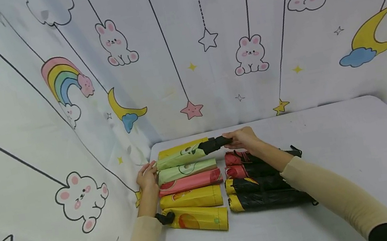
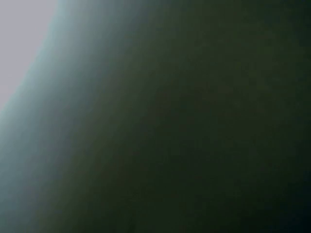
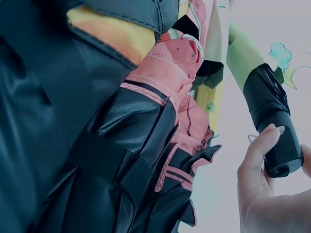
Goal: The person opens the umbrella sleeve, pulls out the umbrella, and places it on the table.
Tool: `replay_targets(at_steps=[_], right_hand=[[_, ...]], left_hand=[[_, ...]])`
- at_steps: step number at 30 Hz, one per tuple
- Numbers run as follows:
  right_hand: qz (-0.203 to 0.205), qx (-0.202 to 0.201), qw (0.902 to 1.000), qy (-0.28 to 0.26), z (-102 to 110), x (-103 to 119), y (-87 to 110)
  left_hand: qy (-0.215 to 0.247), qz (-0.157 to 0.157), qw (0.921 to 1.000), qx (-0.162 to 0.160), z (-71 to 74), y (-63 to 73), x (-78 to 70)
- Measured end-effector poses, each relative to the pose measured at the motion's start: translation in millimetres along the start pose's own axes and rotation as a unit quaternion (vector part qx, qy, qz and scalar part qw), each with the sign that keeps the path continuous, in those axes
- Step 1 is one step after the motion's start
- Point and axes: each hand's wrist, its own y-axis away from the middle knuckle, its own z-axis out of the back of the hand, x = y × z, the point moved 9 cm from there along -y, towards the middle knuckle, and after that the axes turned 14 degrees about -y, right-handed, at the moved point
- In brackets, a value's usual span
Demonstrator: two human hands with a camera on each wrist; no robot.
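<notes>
A green folding umbrella [image 1: 180, 157] in an avocado-print sleeve is held slightly raised at the far side of the left row. My right hand [image 1: 244, 139] pinches its black handle end [image 3: 284, 141] between thumb and fingers. At the other end, my left hand [image 1: 147, 178] holds the sleeve's tip. Just below lies a second green sleeve [image 1: 188, 170], then a red one [image 1: 190, 182] and two yellow ones [image 1: 191, 199]. Behind the raised umbrella a yellow sleeve [image 1: 166, 152] is partly hidden. The left wrist view is dark and blurred.
Right of the sleeves, black folded umbrellas with red ends [image 1: 233, 158] and yellow ends [image 1: 235, 204] lie side by side on the white table [image 1: 355, 144], partly under my right forearm. A printed curtain [image 1: 171, 77] stands behind and at left.
</notes>
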Motion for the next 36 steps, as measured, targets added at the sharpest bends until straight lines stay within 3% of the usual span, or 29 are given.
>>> replay_targets(at_steps=[36], right_hand=[[0.002,0.01,0.9999,-0.013,31,9,9.9]], left_hand=[[0.014,0.011,0.9998,0.01,0.5,-2.5,6.1]])
